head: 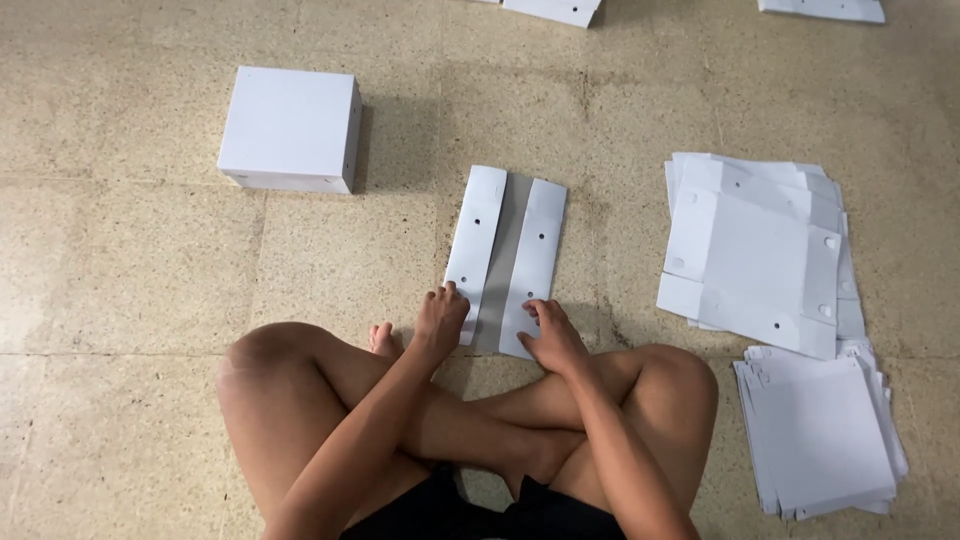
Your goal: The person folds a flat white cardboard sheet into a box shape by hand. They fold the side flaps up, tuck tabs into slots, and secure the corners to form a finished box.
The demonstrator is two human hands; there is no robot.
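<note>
tiled floor (130, 270), white box (290, 128), cardboard stacks (765, 250)

The person sits cross-legged, both forearms reaching forward over the knees toward twelve o'clock. The left hand (441, 318) lies palm down, fingers spread and slightly curled, fingertips pointing to about one o'clock — nothing is gripped. The right hand (552, 337) also lies flat and palm down, its fingers splayed toward eleven o'clock, thumb out to the side. The two hands sit near each other — apart, not touching — ahead of the crossed shins.

White card (505, 258), speckled beige floor (120, 260)
</note>
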